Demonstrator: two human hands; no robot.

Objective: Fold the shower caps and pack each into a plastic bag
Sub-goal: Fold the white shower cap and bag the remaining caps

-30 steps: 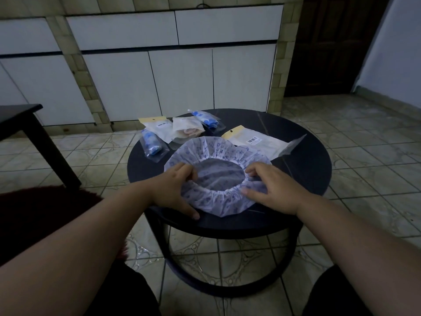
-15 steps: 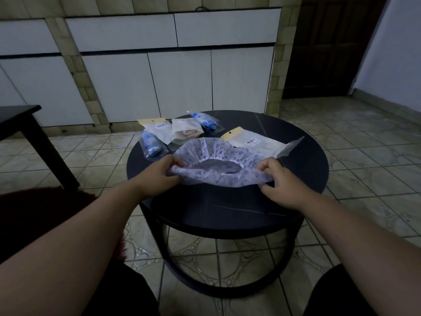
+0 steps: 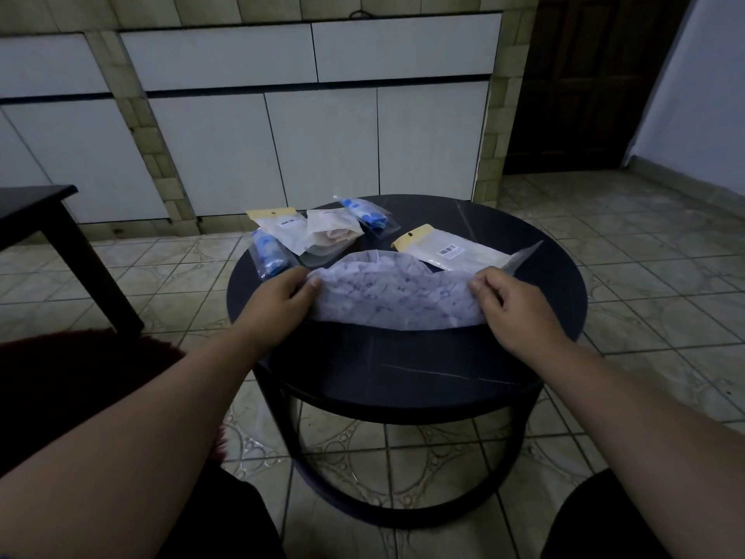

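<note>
So both hands are pinching the shower cap [image 3: 397, 298], folded into a half-moon at the middle of the round black table [image 3: 403, 373]. Left hand [image 3: 278, 302] has its 9 o'clock end, right hand [image 3: 510, 306] the 3 o'clock end, fingers curled tight. Farther back, around 12, lie packed plastic bags [image 3: 328, 236] and an empty one [image 3: 455, 252].
</note>
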